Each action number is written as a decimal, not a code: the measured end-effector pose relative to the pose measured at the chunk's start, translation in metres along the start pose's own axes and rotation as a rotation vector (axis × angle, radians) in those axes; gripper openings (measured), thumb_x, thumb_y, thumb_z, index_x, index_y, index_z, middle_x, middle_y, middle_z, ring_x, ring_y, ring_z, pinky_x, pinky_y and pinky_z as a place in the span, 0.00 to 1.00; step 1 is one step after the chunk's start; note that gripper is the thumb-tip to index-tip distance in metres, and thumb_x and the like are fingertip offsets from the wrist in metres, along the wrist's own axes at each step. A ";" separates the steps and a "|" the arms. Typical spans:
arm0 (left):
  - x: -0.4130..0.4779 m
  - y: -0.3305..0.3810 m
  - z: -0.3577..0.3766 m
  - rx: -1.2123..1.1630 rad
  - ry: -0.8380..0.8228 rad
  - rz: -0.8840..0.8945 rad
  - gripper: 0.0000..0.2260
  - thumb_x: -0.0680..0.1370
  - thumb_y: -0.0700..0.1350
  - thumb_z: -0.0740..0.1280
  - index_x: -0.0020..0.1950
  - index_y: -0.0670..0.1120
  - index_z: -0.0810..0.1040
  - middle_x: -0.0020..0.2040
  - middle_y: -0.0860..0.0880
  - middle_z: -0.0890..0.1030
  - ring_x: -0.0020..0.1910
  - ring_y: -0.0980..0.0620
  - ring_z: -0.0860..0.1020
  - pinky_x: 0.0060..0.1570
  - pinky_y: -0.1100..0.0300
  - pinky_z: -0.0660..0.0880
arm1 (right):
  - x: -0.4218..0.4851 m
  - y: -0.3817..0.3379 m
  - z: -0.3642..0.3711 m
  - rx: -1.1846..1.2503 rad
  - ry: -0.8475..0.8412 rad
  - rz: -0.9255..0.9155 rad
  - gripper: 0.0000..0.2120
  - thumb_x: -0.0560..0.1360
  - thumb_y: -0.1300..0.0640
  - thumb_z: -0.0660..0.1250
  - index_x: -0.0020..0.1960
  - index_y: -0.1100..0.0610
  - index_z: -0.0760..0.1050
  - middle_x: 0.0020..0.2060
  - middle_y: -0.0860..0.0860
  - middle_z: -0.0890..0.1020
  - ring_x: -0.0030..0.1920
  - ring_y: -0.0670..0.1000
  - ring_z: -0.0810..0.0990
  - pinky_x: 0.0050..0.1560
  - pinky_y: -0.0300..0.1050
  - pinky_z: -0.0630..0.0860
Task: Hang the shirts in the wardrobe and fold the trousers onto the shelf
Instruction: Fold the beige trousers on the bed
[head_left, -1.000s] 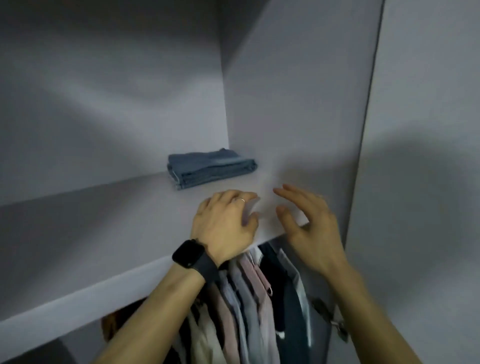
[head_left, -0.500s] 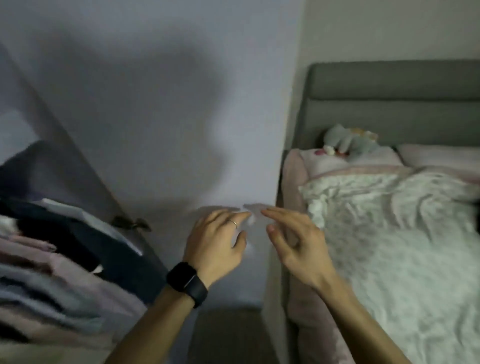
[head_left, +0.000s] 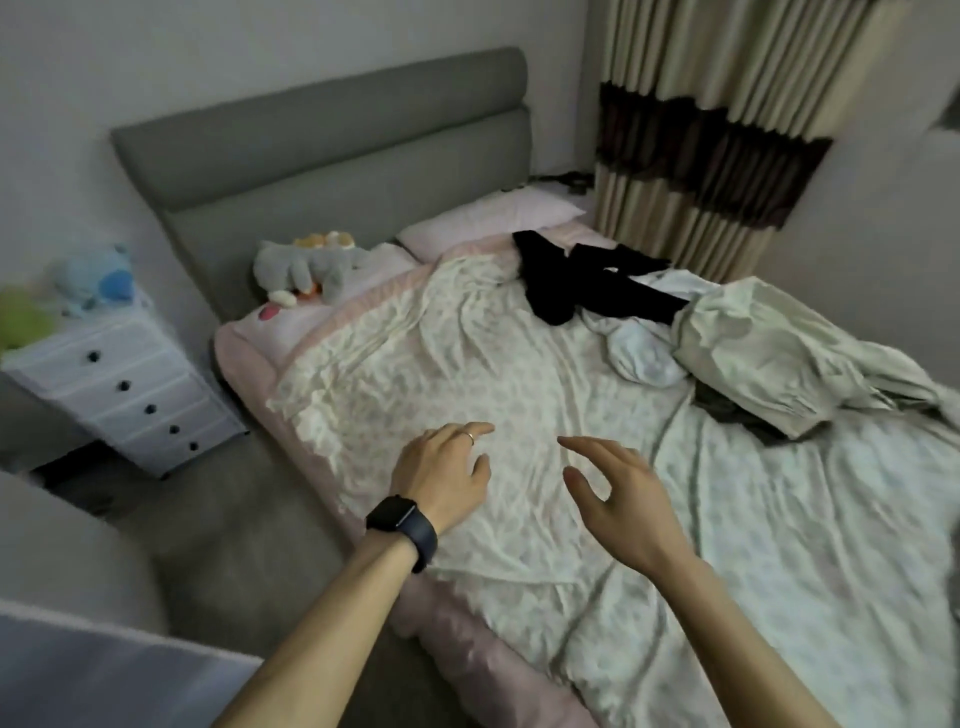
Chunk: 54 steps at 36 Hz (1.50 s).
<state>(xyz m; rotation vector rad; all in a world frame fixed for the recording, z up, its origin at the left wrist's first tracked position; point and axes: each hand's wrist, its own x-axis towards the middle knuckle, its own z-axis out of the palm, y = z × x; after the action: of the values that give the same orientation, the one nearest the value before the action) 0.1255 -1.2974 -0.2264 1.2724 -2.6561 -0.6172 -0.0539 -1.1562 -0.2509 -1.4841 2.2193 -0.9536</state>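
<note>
**Bedroom, head view.** We face a bed (head_left: 244, 348) spread with a crumpled floral cover (head_left: 415, 364). Its grey padded headboard (head_left: 332, 156) stands against the wall. A striped curtain (head_left: 701, 130) hangs at the far right, and a white drawer unit (head_left: 119, 384) stands at the left. A grey plush toy (head_left: 306, 265) lies near the pillow (head_left: 493, 218).

The clothes lie heaped on the far right part of the bed: a black garment (head_left: 571, 280), a white garment (head_left: 644, 353) and a pale cream garment (head_left: 769, 343). We cannot tell which are shirts and which trousers.

Both hands hover over the near part of the cover, well apart from the heap. The left hand (head_left: 447, 473), with a dark watch (head_left: 402, 522) at its wrist, is palm down with loosely spread fingers. The right hand (head_left: 618, 493) is turned inward, fingers gently bent. Neither holds anything.

One second earlier we saw these hands at the wardrobe shelf, near folded blue trousers. Half a second ago the view passed the wardrobe door. The wardrobe is now out of view, and the hands' posture is unchanged.
</note>
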 end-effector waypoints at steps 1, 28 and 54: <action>0.008 0.008 0.005 -0.004 -0.014 0.015 0.19 0.82 0.51 0.61 0.74 0.57 0.70 0.70 0.53 0.76 0.67 0.50 0.74 0.65 0.54 0.71 | 0.000 0.010 -0.005 -0.016 0.000 0.024 0.17 0.81 0.49 0.64 0.70 0.43 0.75 0.65 0.39 0.77 0.68 0.48 0.72 0.63 0.37 0.64; 0.345 0.122 0.154 0.224 -0.447 0.386 0.20 0.81 0.47 0.57 0.73 0.55 0.70 0.70 0.53 0.74 0.68 0.51 0.72 0.67 0.56 0.67 | 0.138 0.225 -0.045 -0.153 0.040 0.692 0.24 0.83 0.45 0.59 0.78 0.43 0.63 0.75 0.43 0.68 0.74 0.50 0.64 0.69 0.45 0.67; 0.588 0.257 0.518 0.448 -0.224 0.872 0.30 0.79 0.51 0.64 0.80 0.55 0.57 0.80 0.43 0.57 0.76 0.41 0.60 0.73 0.45 0.61 | 0.186 0.608 0.161 -0.421 0.085 0.867 0.28 0.84 0.37 0.41 0.82 0.40 0.44 0.82 0.49 0.42 0.82 0.56 0.42 0.76 0.69 0.42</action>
<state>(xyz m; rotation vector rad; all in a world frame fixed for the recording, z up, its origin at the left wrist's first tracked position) -0.5817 -1.4486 -0.6220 -0.0201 -3.2249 -0.0248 -0.4636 -1.2330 -0.7578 -0.4419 2.8182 -0.2754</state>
